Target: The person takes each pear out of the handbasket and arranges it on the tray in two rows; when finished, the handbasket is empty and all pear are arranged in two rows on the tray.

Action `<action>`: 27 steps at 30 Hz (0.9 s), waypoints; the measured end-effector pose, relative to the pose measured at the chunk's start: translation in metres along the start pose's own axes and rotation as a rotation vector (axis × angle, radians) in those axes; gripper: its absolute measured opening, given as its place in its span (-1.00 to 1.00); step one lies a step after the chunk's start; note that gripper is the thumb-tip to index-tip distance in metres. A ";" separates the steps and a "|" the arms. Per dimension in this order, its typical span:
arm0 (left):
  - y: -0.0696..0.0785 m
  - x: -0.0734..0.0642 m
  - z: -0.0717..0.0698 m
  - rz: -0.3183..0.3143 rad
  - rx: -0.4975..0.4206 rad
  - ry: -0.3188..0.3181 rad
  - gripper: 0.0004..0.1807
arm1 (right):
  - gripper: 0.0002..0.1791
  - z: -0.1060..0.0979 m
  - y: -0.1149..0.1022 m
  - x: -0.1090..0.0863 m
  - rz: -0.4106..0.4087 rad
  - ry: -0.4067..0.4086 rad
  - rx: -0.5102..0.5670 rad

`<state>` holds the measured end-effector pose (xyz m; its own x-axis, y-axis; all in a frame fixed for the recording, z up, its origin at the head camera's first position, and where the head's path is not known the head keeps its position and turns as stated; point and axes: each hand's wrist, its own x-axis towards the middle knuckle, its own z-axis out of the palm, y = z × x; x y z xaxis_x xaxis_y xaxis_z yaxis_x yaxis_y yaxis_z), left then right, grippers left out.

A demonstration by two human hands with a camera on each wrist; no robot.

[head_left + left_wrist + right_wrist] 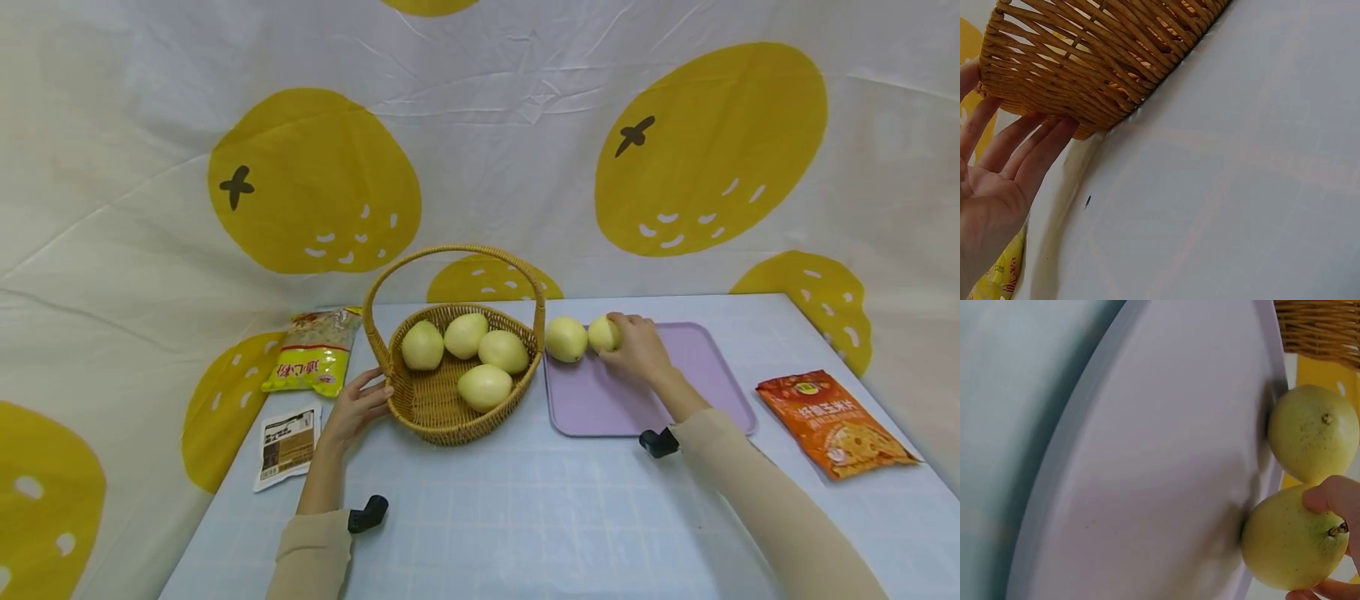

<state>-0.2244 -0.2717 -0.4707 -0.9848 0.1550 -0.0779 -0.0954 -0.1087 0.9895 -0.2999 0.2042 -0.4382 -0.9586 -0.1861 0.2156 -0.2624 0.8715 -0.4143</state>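
Note:
My right hand (637, 350) grips a pale yellow-green pear (1291, 540) at the back left of the purple tray (615, 417). Its thumb lies across the fruit beside the stem. A second pear (566, 339) sits right beside it, between that pear and the basket. My left hand (360, 408) rests against the left side of the wicker basket (450, 433), its fairly straight fingers touching the woven wall in the left wrist view. Several pears lie inside the basket, one of them a pear (485, 388) near the front. The basket's arched handle stands up.
Behind my left hand lies a yellow-and-clear food bag (315, 354). A white-and-brown packet (288, 446) is left of that forearm. An orange snack bag (832, 425) lies to the right of the tray. A fruit-printed cloth (510, 150) hangs behind the table.

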 end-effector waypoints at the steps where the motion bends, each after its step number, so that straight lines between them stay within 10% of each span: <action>1: 0.000 0.000 0.000 0.000 -0.001 0.000 -0.39 | -0.27 -0.001 -0.001 -0.001 0.005 -0.017 0.000; 27: -0.003 0.002 -0.002 0.005 -0.015 -0.001 -0.39 | -0.41 -0.009 -0.004 0.006 0.003 -0.091 0.102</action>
<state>-0.2265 -0.2729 -0.4740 -0.9852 0.1556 -0.0723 -0.0922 -0.1244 0.9879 -0.3038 0.2035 -0.4273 -0.9642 -0.2284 0.1347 -0.2651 0.8224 -0.5034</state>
